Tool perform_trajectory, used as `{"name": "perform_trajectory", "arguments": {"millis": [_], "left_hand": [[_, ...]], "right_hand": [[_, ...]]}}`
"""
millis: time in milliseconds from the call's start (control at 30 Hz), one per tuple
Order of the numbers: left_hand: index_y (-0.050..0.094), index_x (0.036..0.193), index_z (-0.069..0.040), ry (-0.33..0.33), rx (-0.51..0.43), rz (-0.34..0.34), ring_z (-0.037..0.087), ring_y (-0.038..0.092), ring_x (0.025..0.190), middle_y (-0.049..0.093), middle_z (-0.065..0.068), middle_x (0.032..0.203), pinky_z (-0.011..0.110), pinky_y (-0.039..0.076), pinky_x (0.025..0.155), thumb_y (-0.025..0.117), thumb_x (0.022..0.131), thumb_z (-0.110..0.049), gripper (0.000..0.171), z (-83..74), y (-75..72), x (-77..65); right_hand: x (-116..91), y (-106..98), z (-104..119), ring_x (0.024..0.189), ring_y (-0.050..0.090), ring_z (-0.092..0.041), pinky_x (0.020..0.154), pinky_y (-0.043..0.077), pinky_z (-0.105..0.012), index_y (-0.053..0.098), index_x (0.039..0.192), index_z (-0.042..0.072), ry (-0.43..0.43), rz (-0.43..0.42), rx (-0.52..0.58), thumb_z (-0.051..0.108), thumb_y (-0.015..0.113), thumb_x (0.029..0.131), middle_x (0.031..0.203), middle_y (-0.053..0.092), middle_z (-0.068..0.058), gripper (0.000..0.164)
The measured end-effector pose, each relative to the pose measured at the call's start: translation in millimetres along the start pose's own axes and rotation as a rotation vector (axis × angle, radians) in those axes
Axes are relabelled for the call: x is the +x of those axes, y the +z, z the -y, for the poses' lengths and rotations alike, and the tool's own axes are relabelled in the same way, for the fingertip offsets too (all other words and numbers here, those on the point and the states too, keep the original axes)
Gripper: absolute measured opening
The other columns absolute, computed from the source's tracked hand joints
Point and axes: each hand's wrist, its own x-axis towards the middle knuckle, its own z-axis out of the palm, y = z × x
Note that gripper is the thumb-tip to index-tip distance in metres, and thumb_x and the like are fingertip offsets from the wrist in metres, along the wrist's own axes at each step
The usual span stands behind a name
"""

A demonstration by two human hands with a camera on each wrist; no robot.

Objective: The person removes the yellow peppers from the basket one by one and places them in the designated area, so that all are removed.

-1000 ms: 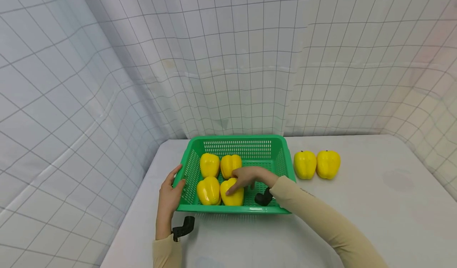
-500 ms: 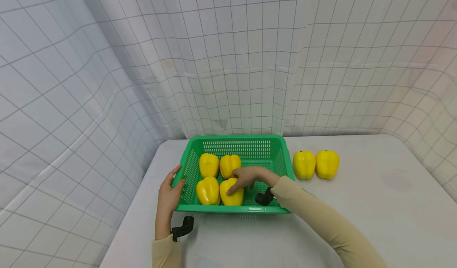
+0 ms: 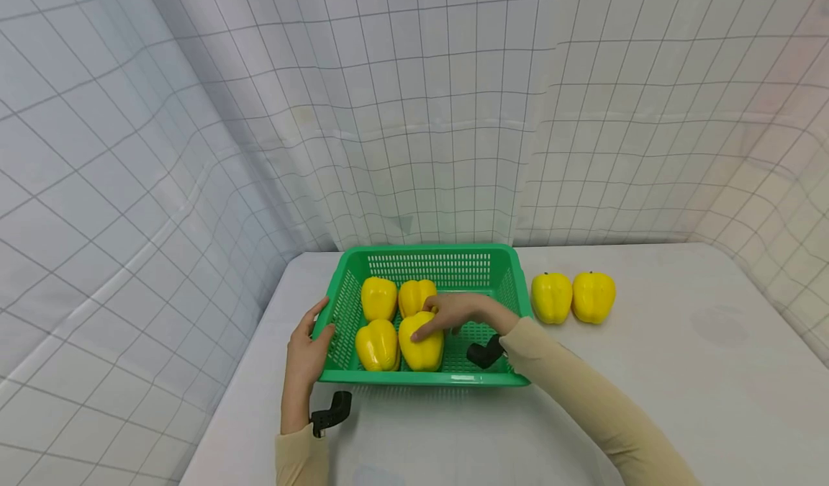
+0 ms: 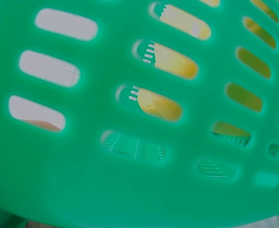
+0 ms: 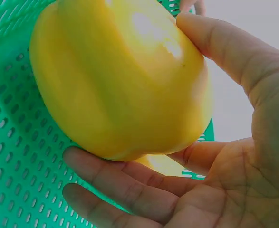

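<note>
In the head view, a green slotted basket (image 3: 421, 379) holds several yellow bell peppers, among them one at the front left (image 3: 378, 345). My right hand (image 3: 450, 311) reaches in over the right side and holds the front right bell pepper (image 3: 421, 349). The right wrist view shows the thumb on one side of that bell pepper (image 5: 115, 85) and fingers beneath and behind it. It leans slightly, and its far end is cut off there. My left hand (image 3: 307, 351) rests against the basket's left side, fingers extended at the rim. The left wrist view mostly shows the basket wall (image 4: 129, 190).
Two more yellow bell peppers (image 3: 553, 299) stand side by side on the white table (image 3: 680, 356), right of the basket. A white grid-patterned curtain (image 3: 421, 126) rises behind the table and along both sides. A black wrist mount (image 3: 333, 412) sits on the left wrist.
My right hand has risen slightly and shifted right, raising and tilting the front right bell pepper a little. The left hand and the basket look still.
</note>
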Motion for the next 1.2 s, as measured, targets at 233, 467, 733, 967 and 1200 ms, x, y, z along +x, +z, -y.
{"name": "perform_trajectory", "arguments": {"millis": [233, 467, 733, 967, 1200], "left_hand": [[0.043, 0.144, -0.023, -0.008, -0.007, 0.006, 0.029, 0.059, 0.075, 0.057, 0.02, 0.114, 0.034, 0.049, 0.06, 0.05, 0.097, -0.017, 0.048, 1.4, 0.0, -0.2], [0.044, 0.143, -0.023, -0.005, -0.007, 0.006, 0.03, 0.059, 0.076, 0.057, 0.02, 0.115, 0.036, 0.049, 0.061, 0.051, 0.097, -0.016, 0.048, 1.1, 0.5, -0.4], [0.043, 0.144, -0.023, -0.006, -0.01, 0.007, 0.03, 0.059, 0.076, 0.058, 0.02, 0.114, 0.036, 0.049, 0.06, 0.051, 0.097, -0.016, 0.048, -0.1, -0.4, -0.7], [0.044, 0.144, -0.02, 0.006, -0.01, -0.002, 0.029, 0.059, 0.076, 0.058, 0.021, 0.113, 0.035, 0.05, 0.059, 0.051, 0.097, -0.015, 0.048, -0.1, -0.2, -1.1], [0.044, 0.143, -0.022, -0.002, -0.018, 0.002, 0.031, 0.059, 0.077, 0.058, 0.02, 0.113, 0.036, 0.049, 0.06, 0.051, 0.096, -0.016, 0.048, 0.0, 0.0, -1.0]], "right_hand": [[-5.9, -1.4, -2.1, 0.086, 0.056, -0.023, 0.076, 0.05, -0.04, 0.047, 0.131, 0.003, -0.029, -0.06, 0.013, 0.047, 0.072, 0.079, 0.104, 0.055, -0.004, 0.072], [-12.7, -2.9, -3.5, 0.088, 0.056, -0.02, 0.077, 0.051, -0.042, 0.044, 0.131, 0.003, -0.055, -0.107, 0.127, 0.043, 0.074, 0.079, 0.111, 0.054, -0.006, 0.072], [-21.8, -4.2, -5.8, 0.087, 0.056, -0.021, 0.08, 0.049, -0.044, 0.044, 0.125, 0.007, -0.087, -0.176, 0.223, 0.042, 0.075, 0.079, 0.104, 0.056, -0.007, 0.066], [-36.8, -9.1, -5.1, 0.089, 0.054, -0.021, 0.078, 0.045, -0.035, 0.05, 0.118, 0.01, -0.105, -0.307, 0.205, 0.045, 0.073, 0.079, 0.102, 0.058, -0.004, 0.057], [-51.4, -11.8, -7.9, 0.087, 0.053, -0.022, 0.076, 0.044, -0.036, 0.049, 0.12, 0.009, -0.12, -0.4, 0.213, 0.045, 0.071, 0.081, 0.102, 0.056, -0.006, 0.057]]}}
